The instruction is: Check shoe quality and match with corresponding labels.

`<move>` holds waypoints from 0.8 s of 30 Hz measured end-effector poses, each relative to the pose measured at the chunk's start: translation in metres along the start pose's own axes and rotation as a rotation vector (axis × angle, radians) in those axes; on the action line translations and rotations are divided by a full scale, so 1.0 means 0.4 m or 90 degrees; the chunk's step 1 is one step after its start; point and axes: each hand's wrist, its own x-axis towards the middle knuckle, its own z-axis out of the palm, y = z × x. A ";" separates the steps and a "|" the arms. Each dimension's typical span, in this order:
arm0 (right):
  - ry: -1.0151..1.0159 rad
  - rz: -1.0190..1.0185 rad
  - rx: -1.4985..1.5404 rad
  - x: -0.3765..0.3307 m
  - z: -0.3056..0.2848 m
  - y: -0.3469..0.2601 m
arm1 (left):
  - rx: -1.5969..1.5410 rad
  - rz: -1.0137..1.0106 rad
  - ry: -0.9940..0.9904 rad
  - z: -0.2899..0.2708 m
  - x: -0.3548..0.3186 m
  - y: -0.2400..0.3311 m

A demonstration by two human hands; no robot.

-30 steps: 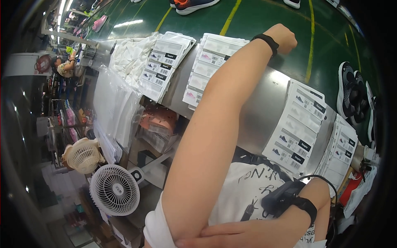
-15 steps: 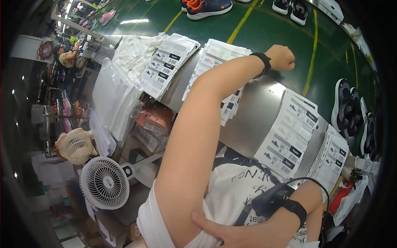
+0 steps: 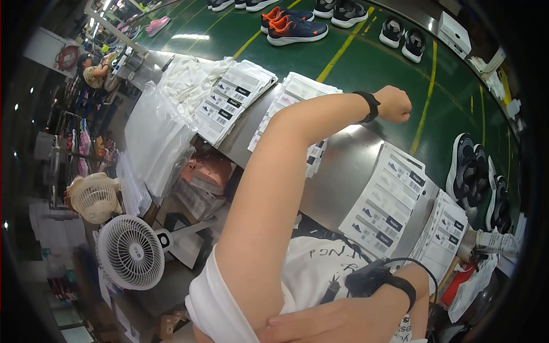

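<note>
A: Okay, hands?

B: Left hand [image 3: 393, 104] at 2 o'clock, curled into a tight fist above the green surface [image 3: 372, 66]. Can't tell if anything's inside. Black wristband [image 3: 370, 107] on that arm.

A: Right?

B: Right hand [image 3: 334, 320] at 5, laid across the body. Fingertips sit at the edge of the white sleeve [image 3: 220, 300], which is at 7 on the left upper arm. Fingers look fairly straight; can't tell if they pinch cloth.

A: Delta vs a second ago?

B: Left arm [image 3: 260, 200] was nearly straight, now clearly bent at the elbow, forearm flatter toward 2. Half a second ago one right digit poked up along the upper arm; now the fingers lie lower. View shifted too: navy-orange sneakers [image 3: 297, 31] at 12 were cropped, now fully in. White box [image 3: 454, 34] at 2 went from a corner to nearly whole.

A: Label stacks?

B: Same order as before. One [image 3: 226, 108] at 11, one [image 3: 294, 88] at 12 partly behind the forearm, two [image 3: 377, 203] [image 3: 440, 231] between 3 and 4, the second further out. White fan [image 3: 131, 251] at 8.
</note>
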 end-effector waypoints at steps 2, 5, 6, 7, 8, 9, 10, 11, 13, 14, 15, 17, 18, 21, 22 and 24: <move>0.085 0.064 -0.046 0.002 0.002 -0.006 | -0.009 0.011 0.012 -0.002 0.020 0.017; 0.146 0.136 -0.044 -0.006 -0.049 0.010 | -0.019 0.009 0.031 -0.009 0.020 0.029; 0.201 0.234 -0.072 0.010 -0.074 0.010 | -0.027 0.003 0.037 -0.011 0.011 0.030; 0.234 0.329 -0.078 0.017 -0.089 0.013 | -0.034 -0.005 0.032 -0.015 0.003 0.030; 0.266 0.425 -0.085 0.025 -0.102 0.018 | -0.025 -0.015 0.037 -0.017 -0.009 0.026; 0.309 0.488 -0.135 0.028 -0.113 0.032 | -0.029 -0.010 0.034 -0.016 0.004 0.035; 0.306 0.487 -0.145 0.027 -0.120 0.042 | -0.033 -0.005 0.029 -0.014 0.014 0.043; 0.276 0.484 -0.199 0.025 -0.126 0.051 | -0.032 -0.005 0.022 -0.012 0.018 0.047; 0.290 0.457 -0.291 0.018 -0.121 0.059 | -0.043 0.005 0.027 -0.009 0.025 0.058; 0.290 0.457 -0.300 0.021 -0.120 0.050 | -0.055 0.011 0.025 -0.007 0.030 0.060; 0.261 0.404 -0.371 0.028 -0.119 0.039 | -0.061 0.007 0.030 -0.010 0.018 0.056; 0.198 0.343 -0.419 0.039 -0.111 0.008 | -0.062 -0.003 0.033 -0.014 -0.011 0.047; 0.197 0.343 -0.425 0.045 -0.107 -0.007 | -0.064 -0.007 0.032 -0.016 -0.019 0.044; 0.093 0.264 -0.382 0.044 -0.094 -0.015 | -0.077 -0.031 0.052 -0.022 -0.045 0.039; 0.102 0.267 -0.398 0.039 -0.095 -0.004 | -0.088 -0.036 0.057 -0.019 -0.029 0.049; 0.179 0.255 -0.457 0.036 -0.096 0.034 | -0.110 -0.031 0.076 -0.016 -0.018 0.056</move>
